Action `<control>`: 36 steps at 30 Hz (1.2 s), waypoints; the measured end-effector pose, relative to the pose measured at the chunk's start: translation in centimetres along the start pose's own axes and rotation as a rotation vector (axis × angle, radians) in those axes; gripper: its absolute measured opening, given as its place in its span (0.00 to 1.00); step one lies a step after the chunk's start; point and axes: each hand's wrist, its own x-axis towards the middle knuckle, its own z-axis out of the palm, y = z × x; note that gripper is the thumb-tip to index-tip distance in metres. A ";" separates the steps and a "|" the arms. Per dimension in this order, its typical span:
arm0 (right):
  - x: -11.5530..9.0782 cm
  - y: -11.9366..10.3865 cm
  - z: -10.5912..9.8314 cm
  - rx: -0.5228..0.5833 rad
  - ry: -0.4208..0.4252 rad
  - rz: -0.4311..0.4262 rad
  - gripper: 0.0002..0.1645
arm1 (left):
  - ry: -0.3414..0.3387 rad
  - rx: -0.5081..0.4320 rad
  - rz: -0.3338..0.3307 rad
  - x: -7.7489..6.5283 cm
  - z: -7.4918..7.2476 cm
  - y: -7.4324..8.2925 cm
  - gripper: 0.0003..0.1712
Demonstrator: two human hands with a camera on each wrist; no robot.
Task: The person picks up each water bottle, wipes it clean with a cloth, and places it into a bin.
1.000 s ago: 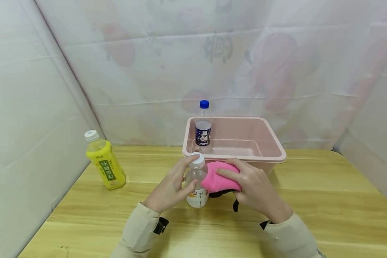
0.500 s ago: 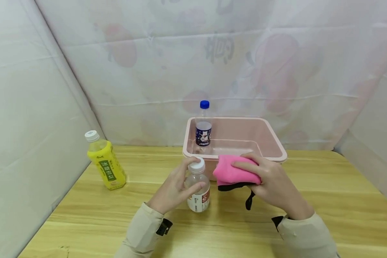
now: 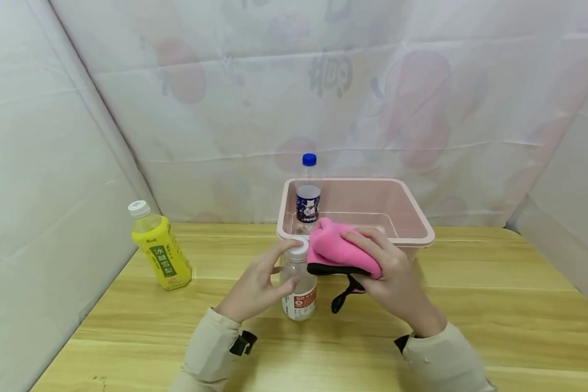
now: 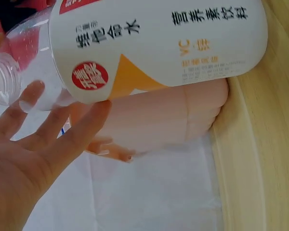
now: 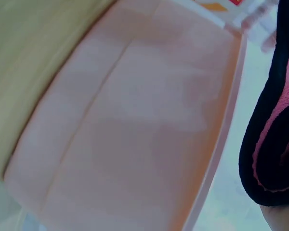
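Note:
In the head view, my left hand (image 3: pixel 257 286) holds a clear plastic drink bottle (image 3: pixel 299 302) with a white cap near its top, forefinger on the cap and thumb at the side. The bottle stands upright over the table, tilted little. Its white label (image 4: pixel 159 43) with an orange patch fills the left wrist view. My right hand (image 3: pixel 394 275) grips a folded pink cloth (image 3: pixel 340 247) with black edging and a black loop. The cloth is up against the bottle's upper right side. Only the cloth's dark rolled edge (image 5: pixel 260 159) shows in the right wrist view.
Behind the hands is a pale pink plastic basin (image 3: pixel 372 198). A Pepsi bottle (image 3: pixel 308 204) with a blue cap stands inside at its left. A yellow-labelled bottle (image 3: pixel 161 250) stands at the table's left. White curtains enclose the wooden table (image 3: pixel 495 305).
The cloth moved right, away from the bottle, then came back left against it. The bottle has turned, so a red part of its label now faces the front.

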 end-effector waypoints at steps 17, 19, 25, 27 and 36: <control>-0.3 -0.3 1.4 -0.141 -0.172 -0.041 0.34 | 0.033 0.015 0.011 -0.3 -0.5 -0.2 0.35; -0.4 -0.4 1.4 -0.161 -0.183 -0.040 0.34 | 0.029 0.022 0.026 -0.3 -0.6 -0.3 0.35; -0.3 -0.8 1.1 -0.228 -0.223 -0.043 0.31 | 0.010 0.025 0.016 -0.2 -0.7 -0.2 0.34; -0.3 -1.0 0.9 -0.261 -0.254 -0.044 0.30 | 0.008 0.043 0.009 -0.3 -0.8 0.0 0.34; -1.2 -1.0 1.4 -0.356 -0.601 0.030 0.25 | -0.008 0.057 -0.027 -0.3 -0.7 0.2 0.34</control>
